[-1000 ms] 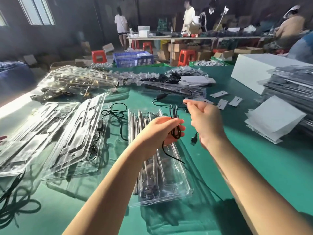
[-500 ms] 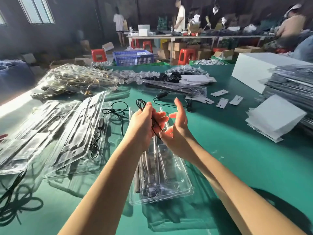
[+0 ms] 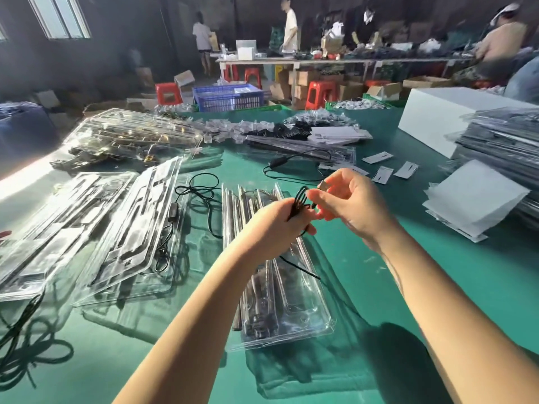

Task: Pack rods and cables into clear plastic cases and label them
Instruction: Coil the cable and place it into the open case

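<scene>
A: Head view, item one?
B: Black cable (image 3: 299,201), thin, gathered into loops. Left hand (image 3: 275,221) grips the bundle, fingers curled round it; right hand (image 3: 354,204) pinches a strand at the loops' top between thumb and forefinger, other fingers loosely bent. A loose tail hangs below the left hand.
A: Position relative to the clear plastic case (image 3: 280,287)?
B: Held directly above its far half, off the green table (image 3: 408,287). The case's long axis runs away from the person; metal rods (image 3: 237,211) lie lengthwise in its left channels.
A: Nearer hand?
B: Left, over the case. The bundle probably goes straight down into the right compartment.
A: Condition?
B: Coil unfinished, by my estimate.
</scene>
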Tool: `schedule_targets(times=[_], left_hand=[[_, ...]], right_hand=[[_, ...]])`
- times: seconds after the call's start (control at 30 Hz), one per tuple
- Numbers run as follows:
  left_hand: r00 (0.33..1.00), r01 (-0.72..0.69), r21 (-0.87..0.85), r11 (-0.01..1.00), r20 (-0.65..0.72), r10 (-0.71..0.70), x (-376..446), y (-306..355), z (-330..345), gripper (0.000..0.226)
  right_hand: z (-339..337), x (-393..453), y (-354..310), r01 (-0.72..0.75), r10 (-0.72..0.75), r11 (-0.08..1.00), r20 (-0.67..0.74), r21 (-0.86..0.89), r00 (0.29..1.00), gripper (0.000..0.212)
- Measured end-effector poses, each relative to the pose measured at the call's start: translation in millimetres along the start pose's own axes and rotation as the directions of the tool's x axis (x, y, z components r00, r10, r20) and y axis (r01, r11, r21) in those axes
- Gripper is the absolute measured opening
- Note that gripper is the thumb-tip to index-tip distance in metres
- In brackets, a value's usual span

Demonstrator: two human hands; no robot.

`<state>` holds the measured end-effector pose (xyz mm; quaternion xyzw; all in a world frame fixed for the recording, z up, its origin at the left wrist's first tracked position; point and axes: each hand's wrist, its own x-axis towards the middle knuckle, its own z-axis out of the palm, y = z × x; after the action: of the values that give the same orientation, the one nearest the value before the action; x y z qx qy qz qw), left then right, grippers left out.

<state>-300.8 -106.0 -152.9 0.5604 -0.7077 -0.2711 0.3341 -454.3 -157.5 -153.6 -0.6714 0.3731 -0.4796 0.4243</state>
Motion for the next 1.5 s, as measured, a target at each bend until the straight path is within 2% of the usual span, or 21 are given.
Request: schedule_targets(times=[0.07, 0.13, 0.2, 0.27, 0.33, 0.4, 0.53, 0.7, 0.83, 0.87, 0.93, 0.97, 1.03, 1.1, 1.13, 1.17, 1.27, 1.33, 1.37, 1.43, 1.5], left_hand=[[0.997, -0.029, 0.039, 0.999, -0.076, 0.032, 1, -3, 0, 0.027], [0.994, -0.025, -0.064, 0.998, -0.111, 0.018, 2, -6, -3, 0.029], [0.993, 0.001, -0.212, 0.977, -0.115, -0.026, 2, -8, -6, 0.035], [0.986, 0.045, -0.476, 0.879, -0.117, -0.114, 0, -7, -7, 0.032], [0.982, 0.085, -0.606, 0.791, -0.082, -0.168, -1, -8, -8, 0.028], [0.980, 0.131, -0.611, 0.781, -0.037, -0.194, -1, -9, -9, 0.028], [0.956, 0.246, -0.707, 0.663, 0.064, -0.286, -1, -6, -11, 0.030], [0.948, 0.307, -0.682, 0.664, 0.156, -0.278, -2, -12, -16, 0.029], [0.941, 0.333, -0.618, 0.712, 0.268, -0.207, -6, -15, -19, 0.028], [0.937, 0.344, -0.641, 0.686, 0.276, -0.212, -6, -15, -19, 0.030], [0.935, 0.353, -0.751, 0.558, 0.262, -0.239, -3, -12, -15, 0.037], [0.935, 0.348, -0.797, 0.493, 0.258, -0.243, -1, -10, -14, 0.041], [0.936, 0.339, -0.862, 0.377, 0.269, -0.228, 2, -8, -11, 0.049], [0.932, 0.345, -0.896, 0.279, 0.291, -0.218, 3, -9, -14, 0.051], [0.930, 0.352, -0.896, 0.270, 0.303, -0.209, 3, -11, -16, 0.053], [0.931, 0.354, -0.886, 0.300, 0.304, -0.202, 3, -13, -18, 0.054], [0.937, 0.336, -0.792, 0.510, 0.228, -0.263, 3, -15, -16, 0.054], [0.933, 0.335, -0.761, 0.556, 0.184, -0.310, 2, -13, -13, 0.042], [0.928, 0.337, -0.768, 0.544, 0.174, -0.329, 2, -12, -12, 0.037], [0.915, 0.339, -0.779, 0.527, 0.142, -0.378, 3, -11, -12, 0.027], [0.917, 0.319, -0.789, 0.525, 0.118, -0.380, 3, -10, -13, 0.020]], right_hand=[[10, -3, -1, 0.046, -0.043, 0.997, -0.051, 0.060, 0.998, 0.025], [19, -5, -1, 0.059, -0.052, 0.994, -0.074, 0.096, 0.996, 0.010], [26, -5, 0, 0.043, -0.035, 0.995, -0.078, 0.093, 0.996, 0.007], [28, -6, -1, 0.011, -0.001, 0.987, -0.062, 0.158, 0.998, 0.007], [27, -7, -3, 0.038, -0.024, 0.976, -0.065, 0.216, 0.998, 0.005], [27, -8, -4, 0.099, -0.076, 0.976, -0.121, 0.193, 0.990, 0.006], [34, -9, -3, 0.154, -0.116, 0.975, -0.221, 0.159, 0.968, 0.010], [37, -9, -3, 0.199, -0.166, 0.976, -0.296, 0.086, 0.941, 0.013], [33, -6, -1, 0.108, -0.054, 0.985, -0.348, 0.138, 0.936, 0.009], [32, -7, -1, 0.154, -0.107, 0.983, -0.368, 0.098, 0.924, 0.009], [32, -12, -1, 0.367, -0.380, 0.925, -0.316, -0.101, 0.870, 0.005], [34, -16, 1, 0.466, -0.502, 0.863, -0.229, -0.197, 0.834, 0.004], [39, -21, 3, 0.550, -0.588, 0.776, -0.040, -0.310, 0.808, 0.011], [36, -19, 1, 0.538, -0.542, 0.758, 0.103, -0.369, 0.834, 0.014], [32, -18, -2, 0.530, -0.506, 0.748, 0.172, -0.400, 0.845, 0.014], [28, -17, -4, 0.526, -0.467, 0.734, 0.243, -0.431, 0.850, 0.017], [23, -16, -7, 0.512, -0.329, 0.676, 0.404, -0.530, 0.853, 0.025], [25, -17, -8, 0.522, -0.321, 0.674, 0.430, -0.522, 0.844, 0.020], [28, -17, -9, 0.491, -0.329, 0.727, 0.384, -0.480, 0.863, 0.014], [32, -16, -11, 0.296, -0.261, 0.896, 0.146, -0.332, 0.954, 0.005], [34, -14, -12, -0.005, -0.011, 0.986, -0.094, -0.166, 0.996, 0.014]])
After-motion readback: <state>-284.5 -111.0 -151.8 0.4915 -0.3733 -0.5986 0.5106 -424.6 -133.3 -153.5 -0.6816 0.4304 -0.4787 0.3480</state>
